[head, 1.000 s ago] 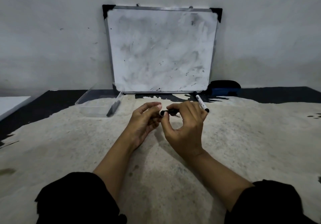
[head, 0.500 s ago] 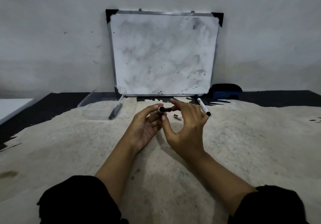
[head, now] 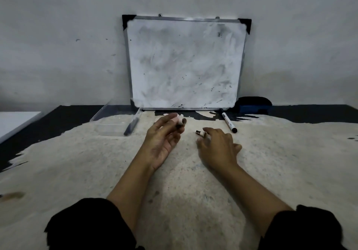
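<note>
Marker piece, short, whitish with a dark end and blurred, is held above the table just right of a clear tray with a dark pen lying in it. The left hand holds the piece near its fingertips, palm turned up, fingers loosely curled round it. The hold looks light.

To the right, a small dark cap lies on the pale, worn tabletop. The right hand hovers palm down just beside the cap, fingers spread and relaxed, gripping nothing. Farther right, a whole marker lies flat, with a dark eraser behind it.

Likely risks: the light fingertip hold could let the marker piece slip and roll. The cap is small, so a hurried reach could flick it away toward the whole marker. If the tip is bare, it could smear ink on fingers or table. The blur hides which end is open.
</note>
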